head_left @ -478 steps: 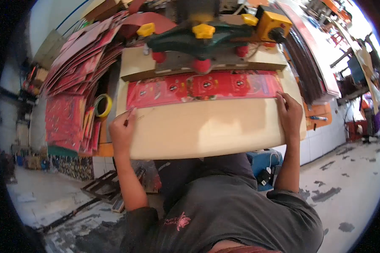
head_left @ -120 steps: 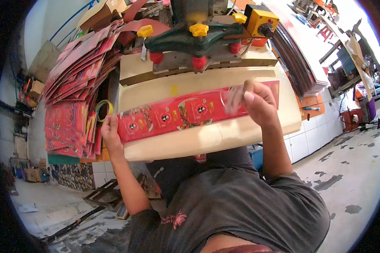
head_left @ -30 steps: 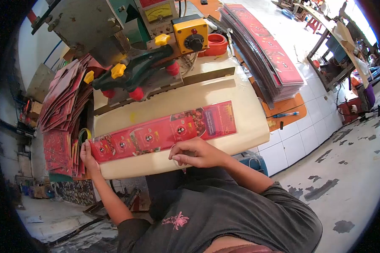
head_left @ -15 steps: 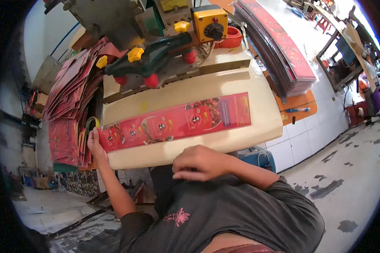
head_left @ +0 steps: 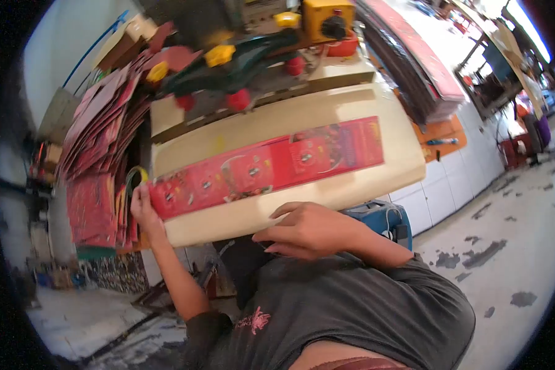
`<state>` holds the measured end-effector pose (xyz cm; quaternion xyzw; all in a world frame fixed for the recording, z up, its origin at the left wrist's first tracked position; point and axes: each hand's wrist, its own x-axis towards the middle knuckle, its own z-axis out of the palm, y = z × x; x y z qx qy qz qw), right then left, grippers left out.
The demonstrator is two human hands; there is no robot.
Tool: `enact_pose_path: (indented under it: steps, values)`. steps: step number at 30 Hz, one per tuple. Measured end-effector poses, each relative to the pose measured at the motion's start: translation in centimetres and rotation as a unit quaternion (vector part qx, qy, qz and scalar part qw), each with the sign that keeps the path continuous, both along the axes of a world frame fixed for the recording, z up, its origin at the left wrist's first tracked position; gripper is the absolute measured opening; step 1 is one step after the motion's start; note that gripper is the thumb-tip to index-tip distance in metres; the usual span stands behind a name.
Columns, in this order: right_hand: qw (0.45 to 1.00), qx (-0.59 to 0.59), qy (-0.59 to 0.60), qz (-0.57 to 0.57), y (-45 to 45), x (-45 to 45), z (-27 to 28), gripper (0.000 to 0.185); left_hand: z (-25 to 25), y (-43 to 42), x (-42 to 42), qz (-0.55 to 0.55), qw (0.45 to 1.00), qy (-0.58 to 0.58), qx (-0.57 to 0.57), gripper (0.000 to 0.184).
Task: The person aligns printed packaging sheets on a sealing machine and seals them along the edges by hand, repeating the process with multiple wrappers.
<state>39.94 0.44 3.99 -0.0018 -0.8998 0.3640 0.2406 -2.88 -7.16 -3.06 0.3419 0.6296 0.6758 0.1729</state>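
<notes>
A long red printed plastic sheet (head_left: 271, 163) lies slantwise across a cream padded work surface (head_left: 345, 194). It bears round logos and pictures of food. At its left end, my left hand (head_left: 144, 211) pinches the sheet's edge between thumb and fingers. My right hand (head_left: 308, 231) hovers in front of my shirt, just off the near edge of the work surface. Its fingers are loosely bent and apart, and no object shows in them. Behind the sheet stands a machine with a dark green arm (head_left: 234, 65), yellow star knobs and red round parts.
Many red printed sheets (head_left: 102, 126) are piled at the left, beside a roll of tape (head_left: 137, 177). A tall stack of red sheets (head_left: 419, 55) stands at the right. Near it, a blue-and-white pen (head_left: 442, 142) lies on an orange board. A yellow control box (head_left: 328, 21) sits at the back.
The view has shifted, with the machine appearing higher. My right hand's fingers have spread a little from a more closed curl. My left hand keeps its hold on the sheet's end.
</notes>
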Motion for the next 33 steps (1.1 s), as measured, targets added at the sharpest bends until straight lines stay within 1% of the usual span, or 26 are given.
enact_pose_path:
  steps: [1,2,3,4,6,7,8,10,11,12,15,16,17,18,20,22,23,24,25,26,27,28,29,30,32,33]
  values:
    - [1.0,0.01,0.004,-0.019,0.0,-0.2,0.0,0.032,-0.9,-0.2,-1.0,-0.021,1.0,-0.006,0.004,0.029]
    - [0.999,0.021,0.008,-0.037,0.0,-0.2,0.1,0.035,0.0,-0.2,-0.1,-0.004,1.0,0.026,-0.008,0.03]
    - [0.996,-0.005,-0.086,-0.027,-0.1,0.2,1.0,0.044,-0.6,0.0,-0.2,0.028,0.999,0.031,0.007,0.032]
    - [0.996,0.002,-0.087,0.0,-0.2,0.4,1.3,0.044,-0.5,0.0,-0.1,0.022,1.0,0.007,0.011,0.033]
    - [0.991,-0.029,-0.13,0.001,-0.3,0.6,1.9,0.046,0.1,-0.2,0.3,-0.015,1.0,0.001,0.026,0.029]
    - [0.991,-0.082,-0.102,0.015,-0.3,0.4,2.7,0.042,0.5,0.0,0.9,-0.003,0.999,0.005,0.045,0.028]
    - [0.991,-0.074,-0.102,0.037,-0.1,0.5,3.1,0.042,0.9,0.0,1.2,-0.001,0.999,-0.004,0.044,0.024]
    - [0.986,-0.155,-0.064,0.001,0.0,0.8,3.6,0.035,1.2,-0.1,1.7,0.006,0.996,0.006,0.09,0.019]
    - [0.995,-0.092,-0.024,-0.037,0.1,0.5,3.4,0.029,1.1,-0.3,1.6,0.019,0.995,0.008,0.094,0.019]
    - [0.995,-0.089,-0.024,-0.026,0.3,0.4,3.4,0.029,0.9,-0.5,1.4,0.01,0.994,-0.007,0.109,0.019]
    - [0.995,0.027,-0.024,-0.093,1.3,0.8,3.3,0.027,1.5,-0.9,1.7,-0.013,0.99,-0.038,0.137,0.018]
    - [0.995,0.027,-0.023,-0.09,1.4,1.2,3.2,0.027,1.8,-0.9,1.9,-0.033,0.986,-0.058,0.15,0.018]
    - [0.979,0.057,0.004,-0.195,1.4,1.7,3.3,0.025,1.8,-1.0,1.7,-0.031,0.986,-0.054,0.155,0.017]
    - [0.95,0.085,0.03,-0.298,1.5,2.3,3.3,0.024,2.1,-1.1,1.7,-0.031,0.986,-0.053,0.155,0.017]
    - [0.882,0.157,0.102,-0.433,3.0,3.9,2.7,0.025,3.2,-1.7,1.5,0.013,0.984,-0.045,0.172,0.014]
    - [0.794,0.232,0.099,-0.553,4.3,5.5,3.3,0.032,3.4,-3.2,-1.1,0.021,0.984,-0.039,0.17,0.015]
    - [0.782,0.239,0.078,-0.571,5.1,6.6,3.2,0.048,3.6,-4.1,-2.6,0.025,0.983,-0.027,0.18,0.015]
    - [0.783,0.197,0.086,-0.584,5.7,7.0,2.9,0.056,3.3,-4.7,-3.6,0.03,0.981,-0.015,0.189,0.015]
    - [0.812,0.103,0.108,-0.564,5.8,7.1,2.7,0.057,4.2,-5.1,-3.4,0.032,0.981,-0.014,0.19,0.015]
    - [0.834,0.008,0.129,-0.537,5.9,7.1,2.6,0.058,5.8,-5.7,-2.9,0.015,0.978,-0.05,0.201,0.015]
    - [0.871,-0.114,0.129,-0.46,6.7,8.4,1.1,0.058,6.8,-6.1,-2.7,-0.002,0.974,-0.084,0.212,0.015]
    - [0.889,-0.233,0.127,-0.373,7.5,9.6,-0.8,0.059,7.1,-6.3,-2.9,-0.001,0.973,-0.08,0.216,0.015]
    - [0.889,-0.271,0.125,-0.346,7.5,9.1,-1.3,0.056,7.3,-6.7,-3.4,0.004,0.976,-0.073,0.203,0.015]
    - [0.892,-0.252,0.122,-0.355,7.1,8.6,-1.4,0.05,7.4,-7.1,-4.0,0.01,0.979,-0.067,0.191,0.014]
    - [0.866,-0.318,0.13,-0.362,6.7,8.0,-1.5,0.042,8.2,-8.0,-4.2,-0.003,0.983,-0.071,0.171,0.013]
    - [0.856,-0.362,0.134,-0.344,6.3,7.8,-1.3,0.037,8.7,-8.5,-4.2,-0.01,0.987,-0.098,0.128,0.015]
